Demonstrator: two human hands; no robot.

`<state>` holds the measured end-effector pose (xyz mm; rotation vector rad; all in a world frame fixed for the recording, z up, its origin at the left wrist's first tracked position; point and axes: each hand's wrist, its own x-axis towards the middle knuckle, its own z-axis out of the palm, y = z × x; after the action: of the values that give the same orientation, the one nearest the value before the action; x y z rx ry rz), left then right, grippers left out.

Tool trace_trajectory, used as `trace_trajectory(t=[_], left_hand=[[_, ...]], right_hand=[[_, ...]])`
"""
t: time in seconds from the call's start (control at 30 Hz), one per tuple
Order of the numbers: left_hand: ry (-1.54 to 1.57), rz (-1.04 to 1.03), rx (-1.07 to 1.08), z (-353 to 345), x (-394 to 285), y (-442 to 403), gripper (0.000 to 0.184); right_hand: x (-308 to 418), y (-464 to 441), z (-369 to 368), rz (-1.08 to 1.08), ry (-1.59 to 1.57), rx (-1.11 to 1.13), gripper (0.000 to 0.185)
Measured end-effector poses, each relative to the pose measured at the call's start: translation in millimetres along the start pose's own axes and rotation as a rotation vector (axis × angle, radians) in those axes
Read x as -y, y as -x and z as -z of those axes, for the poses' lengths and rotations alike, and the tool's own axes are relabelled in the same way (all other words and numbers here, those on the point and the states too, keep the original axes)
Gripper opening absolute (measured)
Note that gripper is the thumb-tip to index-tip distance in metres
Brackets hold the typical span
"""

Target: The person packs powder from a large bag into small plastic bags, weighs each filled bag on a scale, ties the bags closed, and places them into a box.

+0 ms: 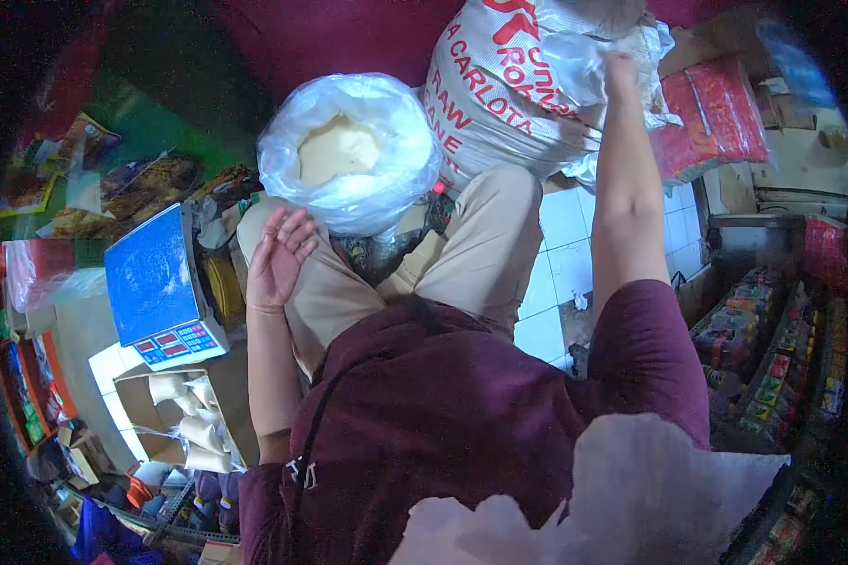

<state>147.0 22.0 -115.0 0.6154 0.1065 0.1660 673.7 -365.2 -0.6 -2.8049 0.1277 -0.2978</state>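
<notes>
My left hand [285,252] rests palm up by my left knee, fingers loosely spread with nothing in them. Just beyond it, a clear plastic bag [400,198] stands open, filled with pale granular stuff [339,151] that looks like sugar. My right arm stretches forward to a large white woven sack [485,85] with red print. On top of that sack, my right hand [620,73] is closed at the edge of some clear plastic bags [579,68]. Its fingertips are partly hidden.
A digital scale with a blue platform [155,273] stands at the left. Below it, a cardboard box [141,400] holds several filled small bags [203,433]. Red wrapped packs [716,113] lie right of the sack. Shelves of packets [773,367] line the right side.
</notes>
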Motion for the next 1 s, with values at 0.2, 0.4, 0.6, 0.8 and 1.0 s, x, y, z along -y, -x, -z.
trace_trajectory(t=[0.2,0.4,0.6,0.8,1.0], left_hand=[[-0.063,0.023,-0.006,-3.3,5.0,-8.1,0.056],[-0.303,0.190,0.162,-76.0,28.1,-28.8,0.077],[-0.035,0.078,-0.094,-68.6,51.0,-75.3,0.054],[-0.092,-0.114,-0.234,-36.4,30.9,-102.8,0.041],[-0.118,-0.248,-0.154,-11.8,12.5,-106.6,0.048]], right_hand=[[63.9,12.4,69.6,0.234,-1.695,0.174,0.013],[134.9,248.3,48.3,0.668,-1.135,0.407,0.015],[97.0,404.5,-44.2,0.421,-1.044,1.019,0.011],[73.0,404.1,-62.0,0.416,-1.027,0.850,0.010],[68.4,401.9,-75.6,0.506,-0.848,0.841,0.031]])
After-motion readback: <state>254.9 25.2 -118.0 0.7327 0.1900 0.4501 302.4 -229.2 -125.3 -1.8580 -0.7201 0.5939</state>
